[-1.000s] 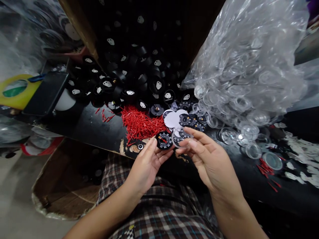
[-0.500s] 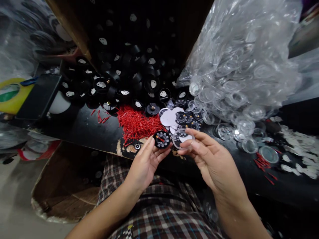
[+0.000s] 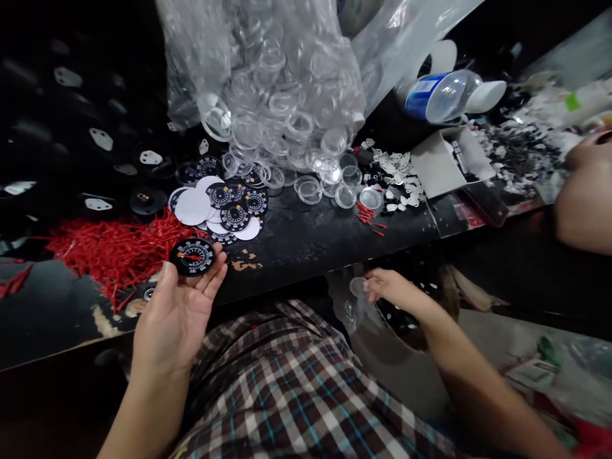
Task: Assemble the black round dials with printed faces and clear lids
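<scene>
Black dial gauge [image 3: 192,257]: head view; face up in the left hand, over the bench's near edge, red needle and white numerals showing.
Left hand [image 3: 174,312]: palm up, closed only to the gauge's width; thumb at the near-left rim, fingers under and along the right side.
Right hand [image 3: 389,287]: well apart from the left, past the bench edge; fingertips pinched together on the rim of a clear round cover [image 3: 357,287].
Red needles [image 3: 115,252]: heaped just beyond and left of the gauge.
Loose dial faces [image 3: 234,217]: overlapping on the black bench [image 3: 296,236], some white side up.
Bag of clear covers [image 3: 287,83]: behind the dial faces, covers spilling onto the bench.
White tabs [image 3: 394,172]: scattered between covers and white box [image 3: 437,172].
Bottle [image 3: 442,95]: tipped over, behind the box.
</scene>
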### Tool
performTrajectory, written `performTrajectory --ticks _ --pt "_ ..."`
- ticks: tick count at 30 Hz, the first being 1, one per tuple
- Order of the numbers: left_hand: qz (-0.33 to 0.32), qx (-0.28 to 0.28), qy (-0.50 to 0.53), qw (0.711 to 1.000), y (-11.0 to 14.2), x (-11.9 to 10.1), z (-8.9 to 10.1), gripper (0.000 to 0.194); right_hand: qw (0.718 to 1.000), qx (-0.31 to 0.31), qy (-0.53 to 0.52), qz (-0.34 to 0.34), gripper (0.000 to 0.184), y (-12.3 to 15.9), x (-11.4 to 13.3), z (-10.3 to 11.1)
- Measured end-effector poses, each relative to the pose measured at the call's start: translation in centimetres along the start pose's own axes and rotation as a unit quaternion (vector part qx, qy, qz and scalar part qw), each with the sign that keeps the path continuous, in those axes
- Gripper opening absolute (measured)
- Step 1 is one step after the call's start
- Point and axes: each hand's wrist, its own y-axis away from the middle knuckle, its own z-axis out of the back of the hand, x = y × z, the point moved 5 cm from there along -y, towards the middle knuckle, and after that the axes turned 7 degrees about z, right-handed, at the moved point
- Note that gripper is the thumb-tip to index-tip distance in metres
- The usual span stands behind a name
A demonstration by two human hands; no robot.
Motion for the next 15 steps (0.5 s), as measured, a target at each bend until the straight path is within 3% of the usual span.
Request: performTrajectory --ticks 2,4,7,8,9,11,13,15 --pt "0.001 -0.006 0.001 1.0 0.1 -0.1 -0.1 0.028 1.0 0.002 0.001 0.01 0.014 -0.6 0.0 -1.1" --pt "0.006 -0.009 0.005 1.0 0.2 -0.1 -0.1 0.026 0.998 0.031 -0.008 0.049 0.017 -0.1 2.0 -1.3" --pt "0.009 -0.016 0.006 1.0 0.2 -0.1 0.0 0.027 0.971 0.145 -0.064 0.179 0.027 1.5 8.2 -0.8" --pt "0.01 -0.017 0.006 1.0 0.1 0.0 0.0 0.027 0.958 0.152 -0.081 0.231 0.029 1.8 10.7 -0.2" --pt "0.012 -0.018 0.005 1.0 0.1 0.0 0.0 0.028 0.95 0.118 -0.081 0.279 0.031 1.6 13.1 0.7" --pt "0.014 -0.017 0.005 1.0 0.1 0.0 0.0 0.029 0.936 -0.044 -0.026 0.348 0.027 0.2 17.2 2.8" --pt "0.015 -0.016 0.008 1.0 0.2 0.1 0.1 0.029 0.904 -0.208 0.1 0.359 0.024 -2.1 20.1 4.1" --pt "0.014 -0.011 0.014 1.0 0.3 0.2 0.3 0.029 0.87 -0.278 0.212 0.348 0.029 -4.6 21.6 4.2"
